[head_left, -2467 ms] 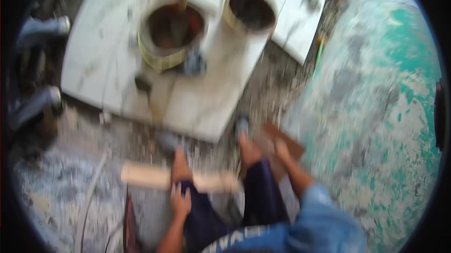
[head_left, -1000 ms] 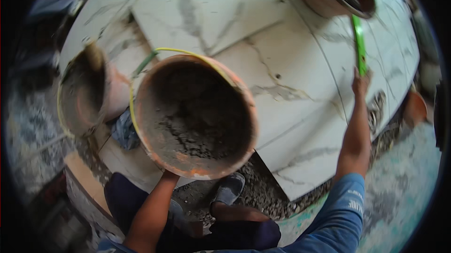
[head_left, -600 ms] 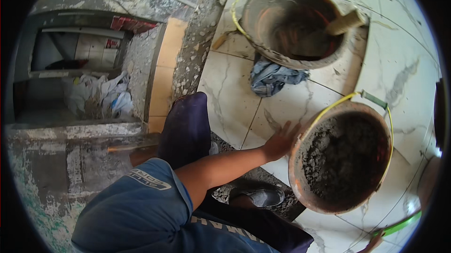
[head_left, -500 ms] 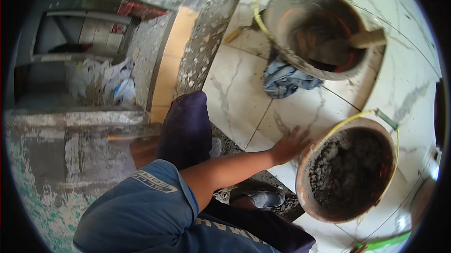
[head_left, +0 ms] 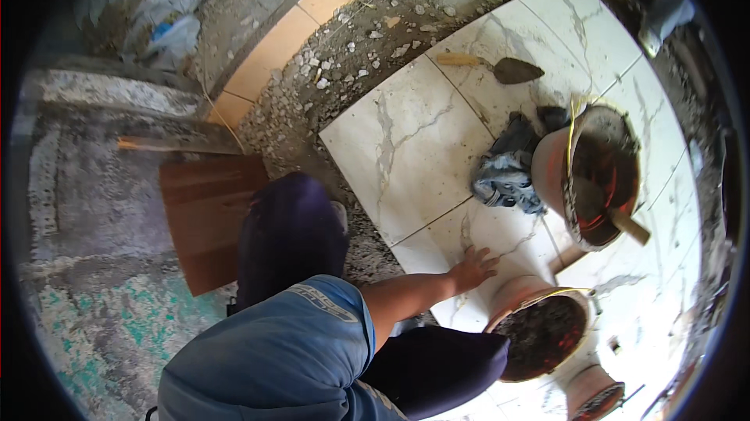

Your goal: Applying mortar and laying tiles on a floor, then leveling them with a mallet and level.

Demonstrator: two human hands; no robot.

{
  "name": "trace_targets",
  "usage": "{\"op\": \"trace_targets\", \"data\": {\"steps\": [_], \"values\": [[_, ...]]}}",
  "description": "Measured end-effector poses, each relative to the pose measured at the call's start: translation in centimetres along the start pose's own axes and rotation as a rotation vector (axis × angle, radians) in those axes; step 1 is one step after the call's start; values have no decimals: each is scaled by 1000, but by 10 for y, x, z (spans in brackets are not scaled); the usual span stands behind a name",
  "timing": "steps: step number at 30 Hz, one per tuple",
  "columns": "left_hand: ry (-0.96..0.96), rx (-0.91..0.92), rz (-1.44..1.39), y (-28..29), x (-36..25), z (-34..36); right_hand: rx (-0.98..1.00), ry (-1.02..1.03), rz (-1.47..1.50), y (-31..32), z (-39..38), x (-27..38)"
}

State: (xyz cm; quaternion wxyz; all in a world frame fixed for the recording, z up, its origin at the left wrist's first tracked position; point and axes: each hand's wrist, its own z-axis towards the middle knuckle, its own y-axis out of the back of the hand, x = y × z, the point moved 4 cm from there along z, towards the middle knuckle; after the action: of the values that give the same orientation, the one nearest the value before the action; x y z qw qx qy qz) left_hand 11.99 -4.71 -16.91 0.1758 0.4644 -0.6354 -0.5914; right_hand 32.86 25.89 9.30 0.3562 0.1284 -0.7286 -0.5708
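Observation:
My left hand reaches over the white marbled tiles with its fingers spread and nothing in them. Whether it presses on the tile surface I cannot tell. Just beyond its fingers, toward the lower right, is a bucket with dark, lumpy mortar inside. Farther off stands a second bucket with a yellow handle; a wooden-handled tool leans in it. A grey-blue crumpled cloth lies against that bucket. Out on the far tiles rests a pointed trowel. My right hand is out of view.
Another small bucket is at the lower right. Rubble lines the tile edge, beside a strip of orange tiles. Left of my knee are a brown board-like slab and a wooden strip. Plastic bags lie at upper left.
The view has shifted, bringing the trowel's blade and the brown slab more fully into sight. My left hand stays spread near the mortar bucket. The green object at lower right has left the view.

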Motion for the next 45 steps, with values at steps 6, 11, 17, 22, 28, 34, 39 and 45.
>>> {"op": "trace_targets", "data": {"steps": [6, 11, 17, 22, 28, 34, 39, 45], "values": [[-39, 535, -388, 48, 31, 12, -115, 573, 177, 51, -27, 231], [-267, 252, -696, 190, 169, -11, 899, 567, 573, -60, -57, 395], [71, -345, -2286, 312, 302, -161, 1591, 375, 656, -201, -146, 489], [30, -956, -2174, 323, 333, -229, 1547, 477, 527, -290, -195, 487], [331, -1100, -2015, 240, 361, -225, 1660, 481, 382, -344, -217, 454], [891, -1155, -1461, 137, 334, -209, 896, 982, -27, -390, -228, 424], [1052, -935, -940, 88, 350, -225, 822, 1131, -42, -430, -237, 410], [1100, -819, -999, 66, 353, -257, 806, 1241, -92, -464, -256, 434]]}}
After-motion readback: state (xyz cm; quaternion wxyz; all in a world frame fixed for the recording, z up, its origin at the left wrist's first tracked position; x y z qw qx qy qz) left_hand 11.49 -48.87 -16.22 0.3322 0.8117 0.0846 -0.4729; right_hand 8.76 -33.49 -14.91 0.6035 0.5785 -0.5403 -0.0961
